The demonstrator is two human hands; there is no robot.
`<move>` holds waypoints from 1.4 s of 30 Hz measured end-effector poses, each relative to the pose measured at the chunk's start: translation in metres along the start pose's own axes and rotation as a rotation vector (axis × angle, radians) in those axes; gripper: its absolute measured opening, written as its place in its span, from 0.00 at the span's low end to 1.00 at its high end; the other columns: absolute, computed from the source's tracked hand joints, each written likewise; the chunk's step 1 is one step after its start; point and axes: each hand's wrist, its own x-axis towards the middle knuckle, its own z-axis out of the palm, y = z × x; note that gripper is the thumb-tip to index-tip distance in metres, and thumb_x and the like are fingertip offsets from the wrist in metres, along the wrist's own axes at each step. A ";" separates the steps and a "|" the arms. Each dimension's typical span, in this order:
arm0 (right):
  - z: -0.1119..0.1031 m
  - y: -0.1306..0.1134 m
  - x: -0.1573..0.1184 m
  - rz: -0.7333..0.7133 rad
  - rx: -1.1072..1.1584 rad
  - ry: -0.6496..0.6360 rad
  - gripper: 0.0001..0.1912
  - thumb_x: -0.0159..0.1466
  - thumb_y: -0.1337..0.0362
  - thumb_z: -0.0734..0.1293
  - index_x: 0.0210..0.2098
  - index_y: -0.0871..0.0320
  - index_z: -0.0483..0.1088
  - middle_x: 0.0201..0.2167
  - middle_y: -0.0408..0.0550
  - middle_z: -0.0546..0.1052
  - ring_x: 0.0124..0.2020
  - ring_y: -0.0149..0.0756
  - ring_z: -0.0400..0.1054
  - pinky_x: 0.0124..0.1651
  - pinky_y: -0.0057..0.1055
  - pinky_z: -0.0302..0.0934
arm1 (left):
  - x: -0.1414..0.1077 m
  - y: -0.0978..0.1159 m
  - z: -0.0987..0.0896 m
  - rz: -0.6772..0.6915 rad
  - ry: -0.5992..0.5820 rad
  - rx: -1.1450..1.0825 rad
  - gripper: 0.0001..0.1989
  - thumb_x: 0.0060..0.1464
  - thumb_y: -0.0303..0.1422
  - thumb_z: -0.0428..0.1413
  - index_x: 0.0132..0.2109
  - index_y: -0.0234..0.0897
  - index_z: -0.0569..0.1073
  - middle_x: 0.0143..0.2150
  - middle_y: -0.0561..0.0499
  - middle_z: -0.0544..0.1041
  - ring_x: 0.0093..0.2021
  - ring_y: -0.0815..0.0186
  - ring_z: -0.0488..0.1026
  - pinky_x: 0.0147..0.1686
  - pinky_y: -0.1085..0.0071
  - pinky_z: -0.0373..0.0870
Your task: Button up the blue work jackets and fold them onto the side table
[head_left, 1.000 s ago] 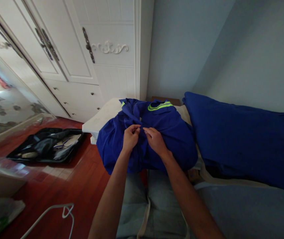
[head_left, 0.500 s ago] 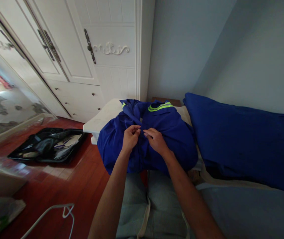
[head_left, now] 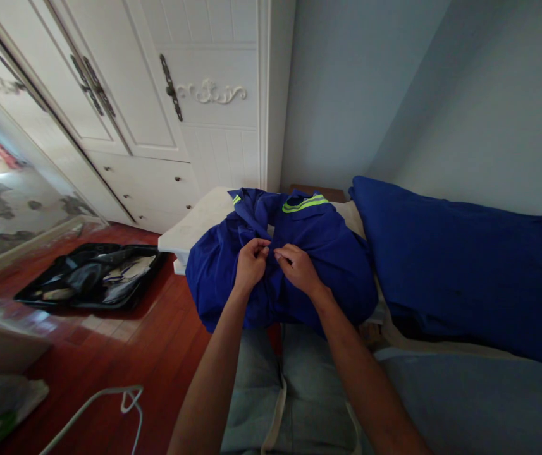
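Observation:
A blue work jacket [head_left: 341,259] with yellow-green and grey reflective stripes is spread in front of me, over a white bedside cabinet [head_left: 195,221] and beside the bed. My left hand [head_left: 252,260] pinches one front edge of the jacket near its middle. Close by on the right, my right hand [head_left: 294,264] pinches the facing front edge, its fingertips a small gap from those of the left. Whether a button or other fastener sits between the fingers is too small to make out. Above the hands the jacket's front parts in a narrow opening.
Dark blue folded cloth [head_left: 460,272] lies on the bed at right. A white wardrobe [head_left: 223,151] stands at the back. On the red wooden floor are an open black suitcase [head_left: 90,278] with things in it and, nearer, a white hanger [head_left: 95,397].
Almost nothing differs. My left hand has shifted very slightly to the right, and both hands keep their pinch on the jacket.

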 end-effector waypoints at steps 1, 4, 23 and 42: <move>-0.001 -0.001 0.000 0.003 0.018 0.004 0.13 0.69 0.65 0.59 0.39 0.60 0.76 0.34 0.49 0.74 0.38 0.31 0.67 0.44 0.27 0.61 | -0.001 0.000 0.000 0.014 -0.002 0.008 0.06 0.48 0.26 0.56 0.35 0.37 0.76 0.27 0.53 0.75 0.28 0.68 0.68 0.31 0.72 0.63; -0.002 -0.001 0.001 0.030 0.064 0.006 0.13 0.68 0.64 0.59 0.37 0.60 0.75 0.33 0.48 0.74 0.37 0.30 0.67 0.43 0.26 0.61 | -0.004 0.000 0.002 0.058 0.001 0.033 0.06 0.50 0.26 0.56 0.36 0.37 0.77 0.30 0.51 0.76 0.30 0.67 0.70 0.35 0.72 0.64; 0.000 0.005 0.006 0.237 0.270 0.027 0.13 0.64 0.59 0.62 0.35 0.60 0.75 0.36 0.47 0.77 0.38 0.31 0.70 0.44 0.25 0.62 | -0.001 -0.012 -0.011 0.074 -0.121 -0.018 0.17 0.45 0.34 0.65 0.44 0.36 0.77 0.39 0.48 0.79 0.37 0.66 0.74 0.39 0.71 0.68; -0.042 -0.045 0.041 0.321 -0.354 -0.262 0.17 0.71 0.55 0.58 0.46 0.57 0.74 0.41 0.52 0.78 0.46 0.40 0.73 0.49 0.31 0.61 | 0.020 0.049 -0.030 0.262 0.210 0.715 0.12 0.57 0.44 0.55 0.39 0.39 0.73 0.27 0.49 0.72 0.34 0.58 0.72 0.37 0.67 0.62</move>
